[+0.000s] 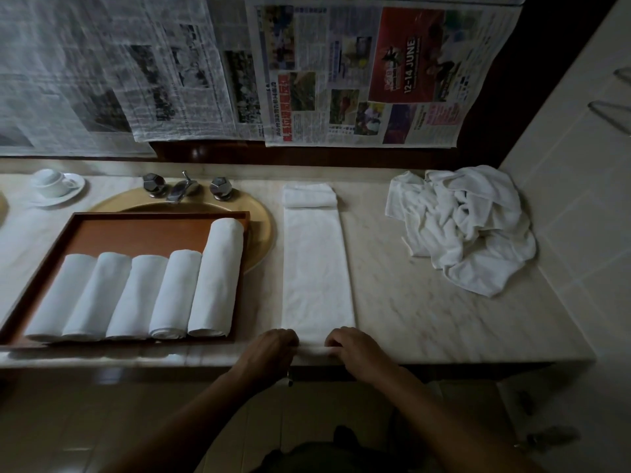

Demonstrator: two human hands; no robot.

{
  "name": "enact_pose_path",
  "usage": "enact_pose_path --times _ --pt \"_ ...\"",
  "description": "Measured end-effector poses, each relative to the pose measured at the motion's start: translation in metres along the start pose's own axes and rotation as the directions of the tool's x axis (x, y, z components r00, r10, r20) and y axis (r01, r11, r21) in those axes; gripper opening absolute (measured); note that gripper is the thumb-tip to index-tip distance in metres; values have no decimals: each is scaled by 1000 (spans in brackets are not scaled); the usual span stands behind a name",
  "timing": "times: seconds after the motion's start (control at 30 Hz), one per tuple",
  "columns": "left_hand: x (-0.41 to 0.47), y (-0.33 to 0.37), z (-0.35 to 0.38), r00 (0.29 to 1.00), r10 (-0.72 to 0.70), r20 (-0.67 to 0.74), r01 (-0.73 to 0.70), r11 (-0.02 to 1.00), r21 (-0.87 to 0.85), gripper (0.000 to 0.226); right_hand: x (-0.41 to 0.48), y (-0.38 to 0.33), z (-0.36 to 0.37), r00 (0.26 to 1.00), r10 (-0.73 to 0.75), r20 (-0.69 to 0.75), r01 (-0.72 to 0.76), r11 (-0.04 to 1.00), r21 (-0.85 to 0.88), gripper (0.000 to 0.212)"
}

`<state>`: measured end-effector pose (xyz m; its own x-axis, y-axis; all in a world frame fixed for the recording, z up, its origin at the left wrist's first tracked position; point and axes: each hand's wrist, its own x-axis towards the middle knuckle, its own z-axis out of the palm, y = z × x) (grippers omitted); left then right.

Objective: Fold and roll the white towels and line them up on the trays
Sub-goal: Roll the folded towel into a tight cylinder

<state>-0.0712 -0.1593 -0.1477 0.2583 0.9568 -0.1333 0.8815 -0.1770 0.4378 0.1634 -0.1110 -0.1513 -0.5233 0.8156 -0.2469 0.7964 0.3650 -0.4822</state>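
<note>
A white towel point(316, 268), folded into a long narrow strip, lies on the marble counter and runs away from me. Its near end is curled into a small roll at the counter's front edge. My left hand point(271, 348) and my right hand point(355, 346) both grip that roll, one at each end. A small folded towel point(309, 196) sits at the strip's far end. Left of it, a wooden tray point(112, 230) holds several rolled white towels point(136, 295) side by side.
A heap of crumpled white towels point(467, 223) lies at the counter's right end by the tiled wall. A gold basin point(263, 227) with taps point(186, 187) sits behind the tray. A cup on a saucer point(56, 186) stands far left. Newspapers hang above.
</note>
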Motion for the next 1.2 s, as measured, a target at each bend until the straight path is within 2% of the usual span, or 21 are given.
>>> enact_pose_path --times 0.13,0.23,0.3,0.4,0.57,0.63,0.7,0.8,0.9,1.0,1.1,1.2 --pt "10 -3 -4 991 -130 10 130 984 -121 13 6 -1 -3 997 73 -12 -72 996 53 14" --pt "13 -4 -6 972 -230 55 236 947 -220 15 6 -2 1 989 74 -125 -77 997 -18 16" --pt "16 -5 -8 956 -281 81 292 914 -280 14 0 -6 6 968 20 -252 -48 993 -108 15" --pt "18 -6 -11 926 -370 73 372 862 -344 10 -14 -10 23 920 -107 -377 56 988 -145 32" --pt "18 3 -10 889 -459 1 427 827 -366 15 -24 -9 36 914 -160 -374 77 971 -228 31" --pt "14 9 -5 906 -403 -131 357 893 -274 13 -24 -8 35 922 -168 -350 92 970 -223 33" --pt "8 13 5 944 -223 -243 202 973 -108 14 -25 -8 33 931 -168 -325 101 971 -215 35" --pt "0 12 22 972 61 -228 -30 990 137 25 -26 -10 29 943 -153 -296 94 975 -201 39" --pt "-5 10 25 976 91 -200 -53 981 187 37 -23 -9 25 951 -142 -273 94 979 -182 50" --pt "-3 6 21 983 101 -154 -68 976 209 51 -18 -5 20 949 -173 -265 122 972 -201 51" --pt "3 4 16 985 103 -135 -71 973 220 52 -12 -1 13 951 -196 -239 145 966 -213 52" --pt "5 3 13 990 56 -132 -34 985 167 41 -7 2 5 971 -151 -187 122 980 -158 56"
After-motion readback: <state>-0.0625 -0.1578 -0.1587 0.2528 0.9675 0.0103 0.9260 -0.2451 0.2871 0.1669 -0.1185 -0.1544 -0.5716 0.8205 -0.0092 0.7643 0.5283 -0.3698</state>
